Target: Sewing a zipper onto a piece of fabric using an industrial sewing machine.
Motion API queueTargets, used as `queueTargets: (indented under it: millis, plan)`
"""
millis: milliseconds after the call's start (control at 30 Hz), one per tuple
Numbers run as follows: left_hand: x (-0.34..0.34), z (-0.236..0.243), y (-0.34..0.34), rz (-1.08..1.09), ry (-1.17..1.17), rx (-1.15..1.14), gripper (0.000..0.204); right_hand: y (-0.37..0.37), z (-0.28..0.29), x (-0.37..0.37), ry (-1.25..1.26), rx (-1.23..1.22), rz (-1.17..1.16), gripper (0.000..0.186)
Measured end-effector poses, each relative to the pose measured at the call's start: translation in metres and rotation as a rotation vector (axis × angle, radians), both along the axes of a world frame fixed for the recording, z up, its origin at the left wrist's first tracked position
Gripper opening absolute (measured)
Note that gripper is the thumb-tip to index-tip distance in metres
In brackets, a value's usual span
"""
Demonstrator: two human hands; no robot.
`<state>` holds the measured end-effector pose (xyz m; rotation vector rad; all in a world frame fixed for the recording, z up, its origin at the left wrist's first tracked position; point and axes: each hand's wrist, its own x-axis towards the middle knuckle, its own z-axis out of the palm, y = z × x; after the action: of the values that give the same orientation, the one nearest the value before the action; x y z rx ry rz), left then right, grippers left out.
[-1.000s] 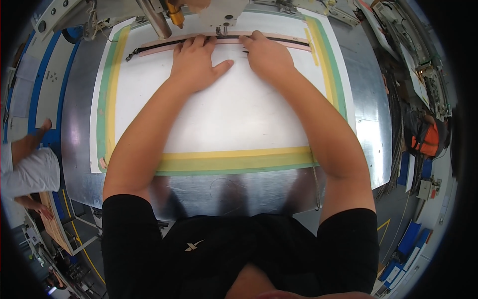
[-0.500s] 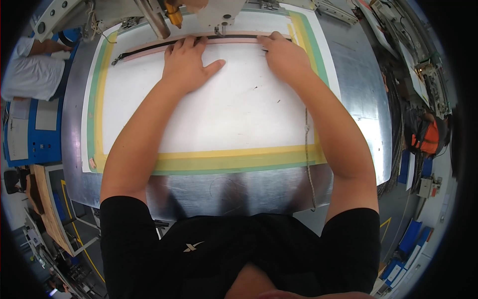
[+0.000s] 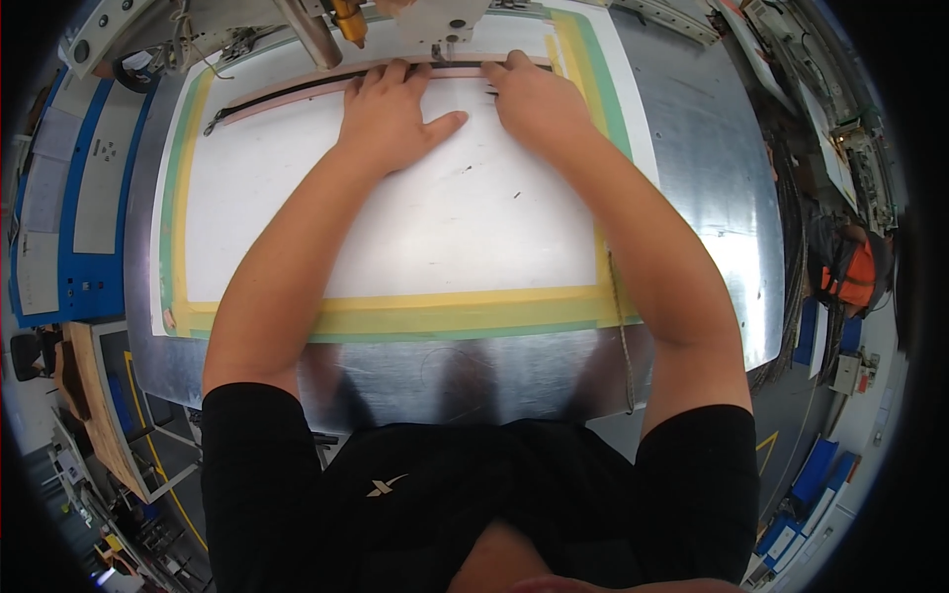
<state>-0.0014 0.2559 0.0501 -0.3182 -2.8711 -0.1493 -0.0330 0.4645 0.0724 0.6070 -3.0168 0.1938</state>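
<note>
A long pink strip with a black band along it [image 3: 287, 94] lies across the top of a white board [image 3: 395, 242], which is bordered by yellow and green tape. My left hand [image 3: 390, 124] rests on it with fingers spread, their tips on the strip. My right hand [image 3: 539, 109] has its fingers bent at the strip; a thin dark piece shows under them, and what they hold is unclear. Between the hands, just above the strip, is the foot of a machine head [image 3: 445, 49]. A metal end piece [image 3: 211, 126] hangs at the strip's left end.
The board lies on a shiny metal table [image 3: 712, 198]. A metal column [image 3: 311, 30] stands above it. A cord [image 3: 623, 366] lies at right. Blue equipment [image 3: 84, 198] and a wooden bench [image 3: 104, 415] stand left; an orange-and-dark bag-like item [image 3: 845, 277] is at far right.
The board and strip have shifted left under the machine. My right hand moved right, then slightly back up-left. The co-worker on the left has gone out of view.
</note>
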Motion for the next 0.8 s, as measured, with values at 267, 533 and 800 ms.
queueTargets:
  millis: [267, 533, 800]
  plan:
    - [-0.004, 0.002, 0.019, -0.009, -0.007, 0.013, 0.081, 0.02, 0.005, -0.004, 0.0, 0.003, 0.049, 0.046]
    - [-0.008, -0.005, 0.036, -0.033, 0.045, 0.016, 0.081, 0.049, 0.004, -0.007, -0.023, -0.003, 0.008, 0.045]
    - [-0.011, -0.003, 0.065, -0.019, 0.013, 0.031, 0.082, 0.06, -0.005, -0.012, 0.003, -0.066, 0.037, 0.044]
